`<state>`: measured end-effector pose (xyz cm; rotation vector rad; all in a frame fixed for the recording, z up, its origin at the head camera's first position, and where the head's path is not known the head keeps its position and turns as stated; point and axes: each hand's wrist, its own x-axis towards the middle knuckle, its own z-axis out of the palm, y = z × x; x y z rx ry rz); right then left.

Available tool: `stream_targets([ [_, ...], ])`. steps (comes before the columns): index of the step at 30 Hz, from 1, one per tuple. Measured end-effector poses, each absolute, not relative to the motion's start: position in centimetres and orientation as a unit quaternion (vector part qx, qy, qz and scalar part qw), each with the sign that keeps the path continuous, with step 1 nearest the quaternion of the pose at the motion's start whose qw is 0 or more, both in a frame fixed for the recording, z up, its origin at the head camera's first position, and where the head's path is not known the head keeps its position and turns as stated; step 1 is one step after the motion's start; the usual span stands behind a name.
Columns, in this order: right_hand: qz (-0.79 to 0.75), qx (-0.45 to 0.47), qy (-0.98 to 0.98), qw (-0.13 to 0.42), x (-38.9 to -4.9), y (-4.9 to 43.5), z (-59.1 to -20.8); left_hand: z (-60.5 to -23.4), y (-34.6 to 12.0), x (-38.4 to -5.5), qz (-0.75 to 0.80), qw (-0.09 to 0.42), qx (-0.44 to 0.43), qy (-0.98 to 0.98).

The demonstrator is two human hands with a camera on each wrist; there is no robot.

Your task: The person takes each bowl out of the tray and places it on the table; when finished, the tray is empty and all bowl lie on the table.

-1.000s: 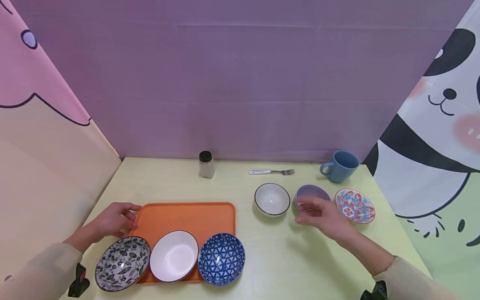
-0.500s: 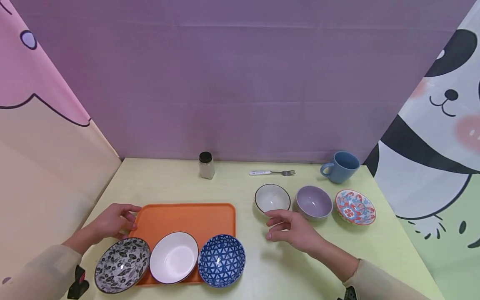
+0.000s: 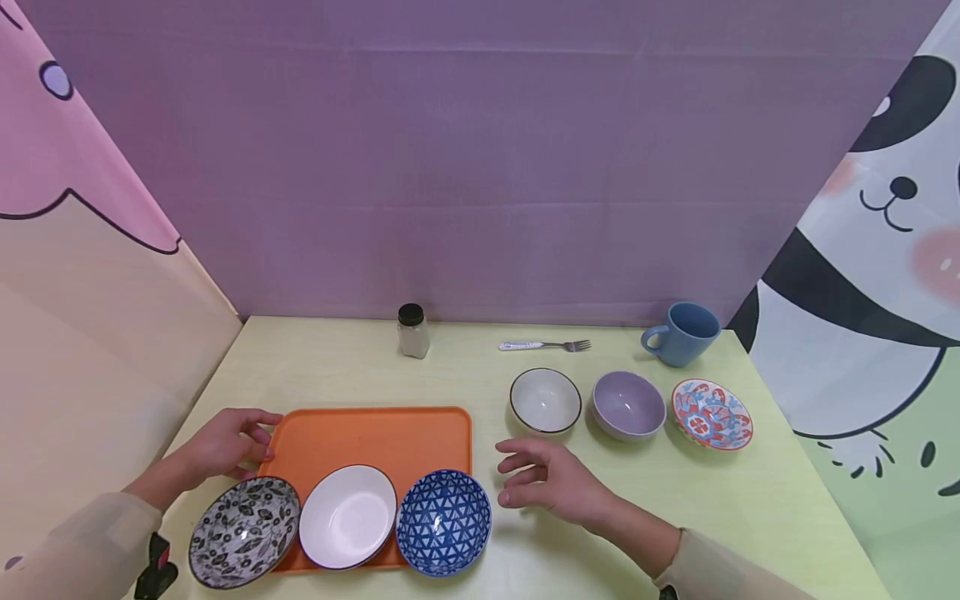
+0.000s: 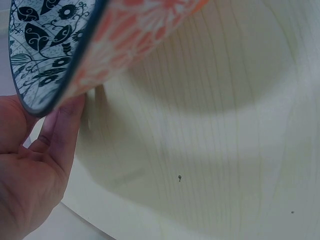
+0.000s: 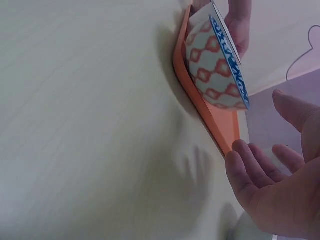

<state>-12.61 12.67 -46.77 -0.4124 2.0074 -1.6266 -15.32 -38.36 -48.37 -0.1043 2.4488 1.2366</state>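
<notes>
My left hand (image 3: 225, 446) is at the left edge of the orange tray (image 3: 375, 429), its fingertips right at the rim. Just below it, a black-and-white leaf-patterned bowl (image 3: 243, 533) leans over the tray's near left corner and partly covers the fingers in the left wrist view. Beside that bowl are a white bowl (image 3: 348, 517) and a blue triangle-patterned bowl (image 3: 444, 522), in a row along the tray's near side. My right hand (image 3: 555, 483), fingers spread and holding nothing, hovers over the table to the right of the blue bowl.
Right of the tray stand a small white bowl (image 3: 545, 400) with a dark rim, a purple bowl (image 3: 628, 406) and a red-and-blue patterned dish (image 3: 711, 414). Along the back are a black-capped shaker (image 3: 413, 331), a fork (image 3: 545, 345) and a blue mug (image 3: 680, 335).
My right hand has moved left and nearer, from over the purple bowl past the small white bowl towards the tray. My left hand and the bowls have stayed in place.
</notes>
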Motion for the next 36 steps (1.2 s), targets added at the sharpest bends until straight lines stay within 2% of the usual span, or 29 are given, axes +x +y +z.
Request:
stream_targets([
  [12, -0.586, -0.169, 0.736, 0.293, -12.2, 11.0, -47.5, -48.7, -38.5, -15.8, 0.436, 0.193, -0.032, 0.878],
  [36, -0.625, -0.141, 0.687, 0.344, -11.1, 9.4, -48.6, -48.7, -38.5, -15.5, 0.433, 0.193, -0.040, 0.880],
])
